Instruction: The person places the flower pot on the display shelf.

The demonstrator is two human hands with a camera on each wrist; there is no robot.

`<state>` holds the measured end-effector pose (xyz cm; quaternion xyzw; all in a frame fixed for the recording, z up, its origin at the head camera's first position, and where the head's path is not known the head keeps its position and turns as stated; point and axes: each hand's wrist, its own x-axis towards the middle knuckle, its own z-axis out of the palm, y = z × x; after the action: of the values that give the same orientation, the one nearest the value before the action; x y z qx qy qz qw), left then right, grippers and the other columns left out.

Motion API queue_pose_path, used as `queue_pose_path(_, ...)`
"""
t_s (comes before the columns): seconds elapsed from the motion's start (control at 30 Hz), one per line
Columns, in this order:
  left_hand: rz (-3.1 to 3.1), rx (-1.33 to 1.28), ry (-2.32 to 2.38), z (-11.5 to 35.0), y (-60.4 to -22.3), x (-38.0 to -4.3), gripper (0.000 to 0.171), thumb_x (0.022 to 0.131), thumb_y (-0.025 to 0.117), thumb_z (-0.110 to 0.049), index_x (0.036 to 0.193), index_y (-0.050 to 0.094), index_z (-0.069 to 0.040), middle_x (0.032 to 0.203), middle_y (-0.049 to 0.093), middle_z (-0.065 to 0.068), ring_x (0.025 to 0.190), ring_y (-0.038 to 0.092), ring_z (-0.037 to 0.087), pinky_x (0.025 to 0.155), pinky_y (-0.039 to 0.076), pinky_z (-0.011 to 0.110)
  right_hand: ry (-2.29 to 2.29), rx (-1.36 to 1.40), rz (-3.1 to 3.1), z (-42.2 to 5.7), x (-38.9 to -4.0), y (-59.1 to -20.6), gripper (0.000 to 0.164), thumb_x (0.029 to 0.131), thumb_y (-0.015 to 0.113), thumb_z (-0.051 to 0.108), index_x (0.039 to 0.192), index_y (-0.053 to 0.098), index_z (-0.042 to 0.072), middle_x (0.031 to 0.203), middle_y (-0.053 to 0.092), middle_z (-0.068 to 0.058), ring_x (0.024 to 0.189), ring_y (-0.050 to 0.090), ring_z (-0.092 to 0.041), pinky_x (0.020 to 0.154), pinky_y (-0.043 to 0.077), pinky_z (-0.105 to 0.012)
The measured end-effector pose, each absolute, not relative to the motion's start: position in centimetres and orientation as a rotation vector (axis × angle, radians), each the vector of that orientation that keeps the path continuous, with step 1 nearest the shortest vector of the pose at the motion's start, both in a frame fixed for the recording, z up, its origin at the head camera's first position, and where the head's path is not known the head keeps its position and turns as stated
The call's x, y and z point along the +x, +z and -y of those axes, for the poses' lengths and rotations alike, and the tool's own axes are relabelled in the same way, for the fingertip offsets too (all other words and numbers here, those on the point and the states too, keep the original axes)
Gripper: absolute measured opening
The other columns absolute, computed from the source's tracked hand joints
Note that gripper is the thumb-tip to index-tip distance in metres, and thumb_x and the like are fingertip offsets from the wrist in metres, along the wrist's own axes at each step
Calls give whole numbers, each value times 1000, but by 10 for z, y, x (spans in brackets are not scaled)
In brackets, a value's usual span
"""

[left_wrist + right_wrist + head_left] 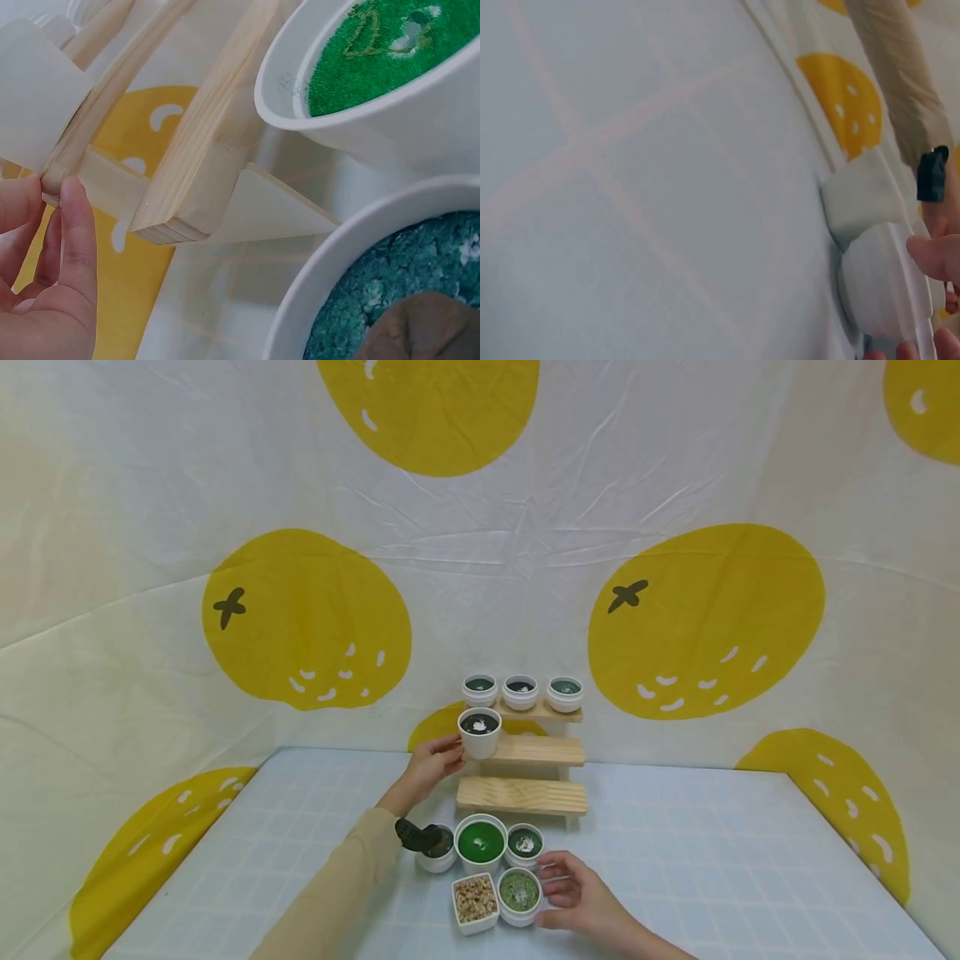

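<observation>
Okay, left hand (433,767) sits narrow around the left end of the middle shelf (536,750), just beside the white cup (480,745) of dark stuff standing there; can't tell if it grips. Right hand (576,893) is wide, fingers loosely curved near the light-green bowl (519,893), contact unclear. That bowl is on the bench (675,852), clustered before the bottom shelf (521,795) with a square dish (476,927), big green cup (481,862), dark-green bowl (524,843) and bowl holding a dark utensil (418,837).
</observation>
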<state>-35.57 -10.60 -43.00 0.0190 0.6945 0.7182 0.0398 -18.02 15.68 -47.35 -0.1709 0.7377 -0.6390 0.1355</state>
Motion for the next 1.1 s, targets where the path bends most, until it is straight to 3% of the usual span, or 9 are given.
queue_pose_path(0.53,-2119,68,2193,106,-430,-357,40,94,56,-2,134,53,3,120,62,20,79,63,7,78,59,22,-1893,-541,-2093,-143,-180,-475,69,73,80,1,129,41,-12,122,53,-21,98,57,-11,84,54,-15)
queue_pose_path(1.1,-2113,79,2203,107,-430,-356,40,93,55,1,133,52,5,118,63,20,78,63,7,77,59,21,-1772,-454,-2256,-136,-178,-477,70,69,82,5,129,47,-2,114,54,-13,95,53,-17,77,53,-18)
